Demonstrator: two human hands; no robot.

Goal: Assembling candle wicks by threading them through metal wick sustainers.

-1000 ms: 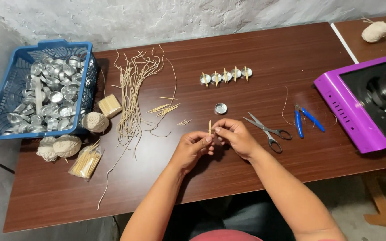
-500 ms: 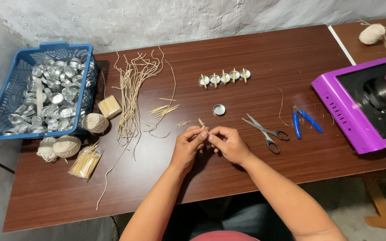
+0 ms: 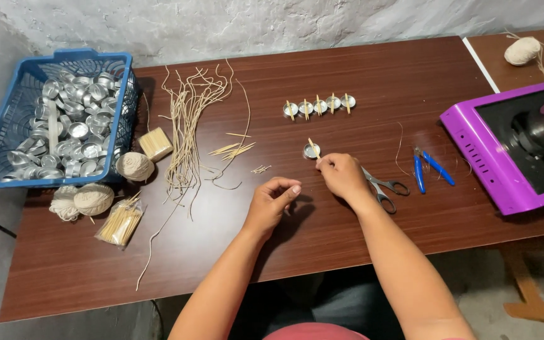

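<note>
The right hand (image 3: 342, 176) is pinching a stick (image 3: 313, 148) lying diagonally across the small metal cup (image 3: 311, 151) just beyond it, while the left hand (image 3: 274, 200) is curling empty nearby.

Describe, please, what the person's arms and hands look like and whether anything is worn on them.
Both forearms are bare: no sleeves reach into view, and neither wrist carries a watch or band. The left hand and the right hand wear no gloves, and no rings can be made out. The fingernails look short and plain. At the bottom edge a reddish garment shows.

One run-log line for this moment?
right hand: sets stick on metal cup | left hand: loosely closed above table
</note>
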